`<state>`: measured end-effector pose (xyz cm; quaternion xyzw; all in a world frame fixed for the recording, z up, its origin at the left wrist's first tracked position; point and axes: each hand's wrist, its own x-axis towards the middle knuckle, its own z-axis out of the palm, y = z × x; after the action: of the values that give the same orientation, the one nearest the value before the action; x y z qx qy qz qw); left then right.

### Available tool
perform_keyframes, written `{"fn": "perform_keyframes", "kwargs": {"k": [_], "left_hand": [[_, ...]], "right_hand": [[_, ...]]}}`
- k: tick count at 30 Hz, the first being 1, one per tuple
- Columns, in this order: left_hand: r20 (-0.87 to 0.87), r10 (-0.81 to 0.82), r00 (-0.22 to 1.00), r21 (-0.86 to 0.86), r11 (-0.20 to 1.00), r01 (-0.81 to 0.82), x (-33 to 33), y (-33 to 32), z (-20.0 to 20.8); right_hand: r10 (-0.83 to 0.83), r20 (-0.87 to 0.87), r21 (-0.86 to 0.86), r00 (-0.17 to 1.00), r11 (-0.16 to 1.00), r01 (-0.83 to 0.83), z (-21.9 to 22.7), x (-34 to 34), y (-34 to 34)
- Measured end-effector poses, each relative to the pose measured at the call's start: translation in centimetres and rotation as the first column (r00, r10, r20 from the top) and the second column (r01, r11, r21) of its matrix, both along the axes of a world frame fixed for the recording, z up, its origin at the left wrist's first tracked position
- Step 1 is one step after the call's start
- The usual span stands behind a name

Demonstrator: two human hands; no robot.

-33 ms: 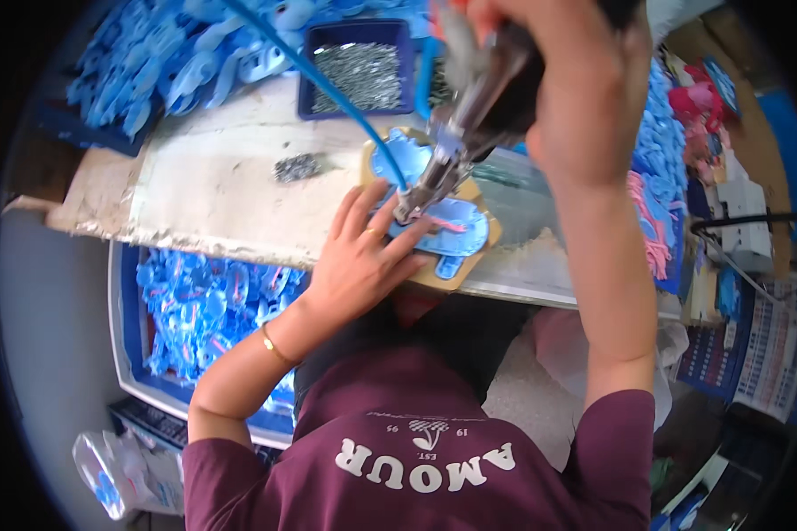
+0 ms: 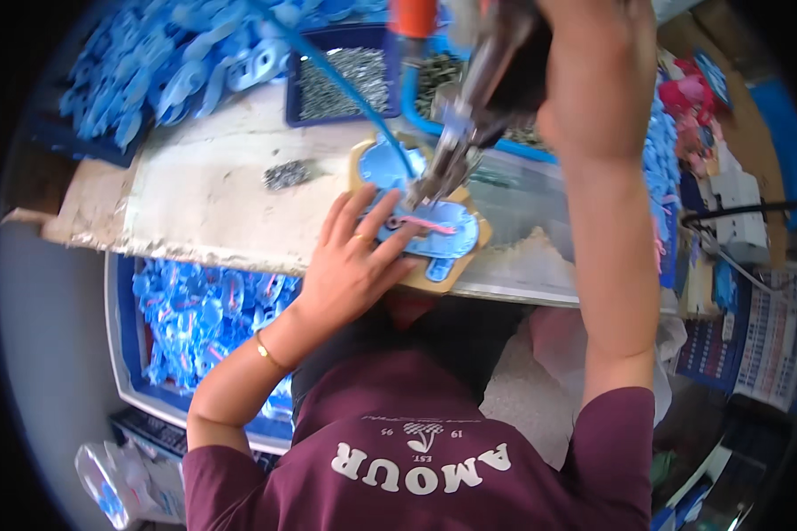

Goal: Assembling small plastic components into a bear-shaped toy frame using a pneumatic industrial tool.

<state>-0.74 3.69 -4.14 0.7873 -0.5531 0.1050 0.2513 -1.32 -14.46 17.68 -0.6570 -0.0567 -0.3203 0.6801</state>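
While I watch from afar, left hand [image 2: 347, 261] lies open, fingers spread on rounded blue plastic part [image 2: 460, 242]; right hand [image 2: 600, 88] grips silver-nosed dark power tool [image 2: 459, 131].

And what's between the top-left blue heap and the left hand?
A small pile of metal bits lies between the blue heap and left hand, in the head view.

I'm in a small assembly workshop — worn tabletop [image 2: 212, 195], blue plastic parts [image 2: 186, 66] heaped at its far side, a tray [image 2: 291, 99] of small metal pieces [image 2: 345, 81], a yellow block [image 2: 416, 281] beneath a metal-nosed tool [image 2: 459, 133] — and a bin [image 2: 129, 319] of blue pieces [image 2: 208, 310] below.
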Motion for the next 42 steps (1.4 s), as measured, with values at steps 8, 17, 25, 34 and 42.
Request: {"fn": "perform_keyframes", "kwargs": {"k": [8, 17, 25, 34, 42], "left_hand": [[-0.356, -0.169, 0.919, -0.081, 0.985, 0.149, 2.1, 2.8, 5.7], [-0.110, 0.503, 0.857, 0.635, 0.699, -0.330, 2.8, 19.0, 15.6], [-0.156, 0.427, 0.891, 0.562, 0.780, -0.275, 2.3, 14.3, 14.2], [-0.249, -0.037, 0.968, 0.301, 0.947, 0.114, 2.4, 5.1, 13.1], [-0.174, -0.362, 0.916, -0.028, 0.931, 0.363, -1.4, -4.5, 9.7]], "right_hand": [[-0.023, -0.002, -0.319, 1.000, 0.947, 0.022, 3.7, 0.9, -10.8], [-0.849, -0.185, -0.941, 0.495, 0.299, 0.159, -12.8, -5.8, -33.3], [-0.802, 0.217, -0.967, 0.557, -0.255, 0.009, -16.3, -3.3, -34.9], [-0.480, -0.414, -0.441, 0.774, 0.849, 0.290, -11.6, -8.9, -35.4], [0.433, -0.699, 0.108, 0.569, 0.851, -0.514, -11.5, -11.6, -20.5]]}}
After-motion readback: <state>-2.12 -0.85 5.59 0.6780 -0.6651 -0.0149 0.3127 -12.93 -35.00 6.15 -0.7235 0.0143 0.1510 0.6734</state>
